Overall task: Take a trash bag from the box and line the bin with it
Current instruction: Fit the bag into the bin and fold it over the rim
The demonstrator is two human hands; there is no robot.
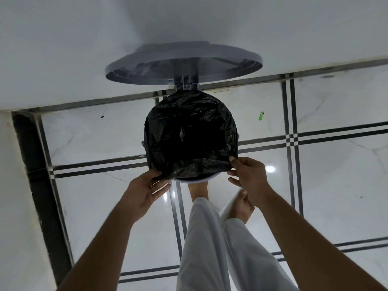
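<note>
Both hands, left hand [144, 192] and right hand [247, 175], pinch the crinkled black plastic trash bag [189, 135]; fold its near hem evenly under the round grey bin's rim [190, 181]

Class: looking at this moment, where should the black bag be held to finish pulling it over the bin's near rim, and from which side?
Grip the trash bag by its loose near hem, both hands coming from the person's side; that edge is bunched above the still-bare near rim.

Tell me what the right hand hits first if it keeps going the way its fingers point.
The right hand points leftward along the bin's near rim, so it would first meet the black trash bag edge already in its grip, then probably the left hand; depth unclear.
</note>
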